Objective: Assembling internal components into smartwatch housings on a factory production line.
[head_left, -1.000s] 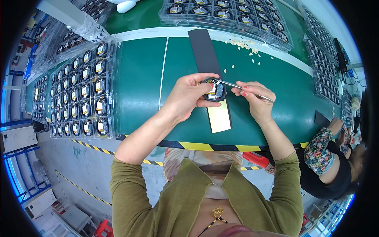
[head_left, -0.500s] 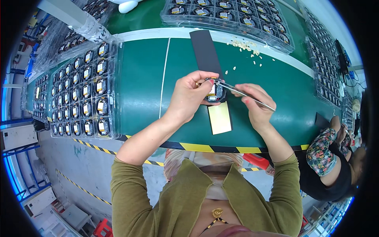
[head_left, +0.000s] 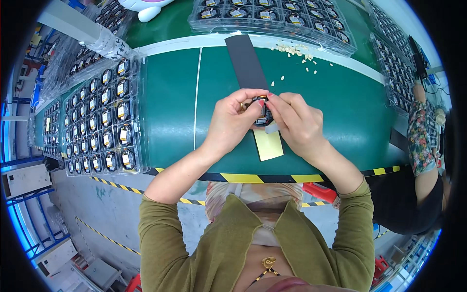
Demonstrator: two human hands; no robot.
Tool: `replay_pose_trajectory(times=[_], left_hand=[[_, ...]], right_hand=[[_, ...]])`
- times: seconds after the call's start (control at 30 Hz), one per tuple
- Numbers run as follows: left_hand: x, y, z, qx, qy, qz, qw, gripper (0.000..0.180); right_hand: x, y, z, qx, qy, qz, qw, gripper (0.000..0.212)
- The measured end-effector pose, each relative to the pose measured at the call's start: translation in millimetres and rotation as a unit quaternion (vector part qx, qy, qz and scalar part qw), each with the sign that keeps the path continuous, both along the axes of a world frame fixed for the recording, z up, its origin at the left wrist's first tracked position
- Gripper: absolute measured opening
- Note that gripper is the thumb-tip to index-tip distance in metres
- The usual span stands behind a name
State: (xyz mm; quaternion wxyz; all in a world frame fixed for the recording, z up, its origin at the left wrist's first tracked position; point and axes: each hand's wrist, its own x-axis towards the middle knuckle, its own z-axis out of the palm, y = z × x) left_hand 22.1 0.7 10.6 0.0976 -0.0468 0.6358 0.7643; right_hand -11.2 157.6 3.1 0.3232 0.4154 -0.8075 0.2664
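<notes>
My left hand [head_left: 231,114] is closed around the left side of a small round black electronic module [head_left: 263,118], with a label and wiring on its face. My right hand [head_left: 297,121] is closed too, and its thumb and fingertips meet the module's upper right edge. A blunt grey metal end, seemingly of the tweezers [head_left: 271,128], shows below the right fingers; the rest is hidden by the hand. Beneath the hands lies a pale yellow pad [head_left: 269,147] on a dark strip. A long dark grey strip [head_left: 244,61] stretches away beyond the module.
Clear plastic trays of similar round modules stand on the left [head_left: 104,117] and far side [head_left: 272,22]. Small cream-coloured scraps [head_left: 296,50] are scattered on the green table [head_left: 170,107]. A co-worker's patterned sleeve [head_left: 419,131] is at the right. Striped tape [head_left: 243,178] lines the near edge.
My right hand has moved left onto the module, and the tweezers that pointed at it are now mostly hidden in that hand. The co-worker's arm at right has stretched farther away.
</notes>
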Motion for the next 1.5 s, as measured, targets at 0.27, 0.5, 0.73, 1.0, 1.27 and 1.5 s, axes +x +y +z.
replay_pose_trajectory(times=[0.27,0.5,0.73,1.0,1.27,1.5], left_hand=[[7,2,0,-0.003,0.073,0.020,0.997,0.022],[9,1,-17,-0.126,0.160,0.027,0.979,0.023],[4,5,-3,-0.005,0.056,0.029,0.998,0.022],[4,4,-4,-0.016,0.068,0.028,0.997,0.020],[-7,1,-10,0.109,0.115,-0.002,0.987,0.026],[-14,-13,-16,0.037,0.258,0.003,0.965,0.023]], right_hand=[[1,-7,-8,-0.043,0.014,-0.011,0.999,0.016],[5,-9,-11,-0.099,-0.073,-0.007,0.992,0.016],[4,-8,-14,-0.091,-0.034,-0.013,0.995,0.015],[3,-10,-11,-0.107,-0.068,-0.011,0.992,0.015],[-3,-5,-5,-0.158,-0.086,-0.010,0.984,0.023],[17,21,-13,0.089,0.006,0.124,0.988,0.016]])
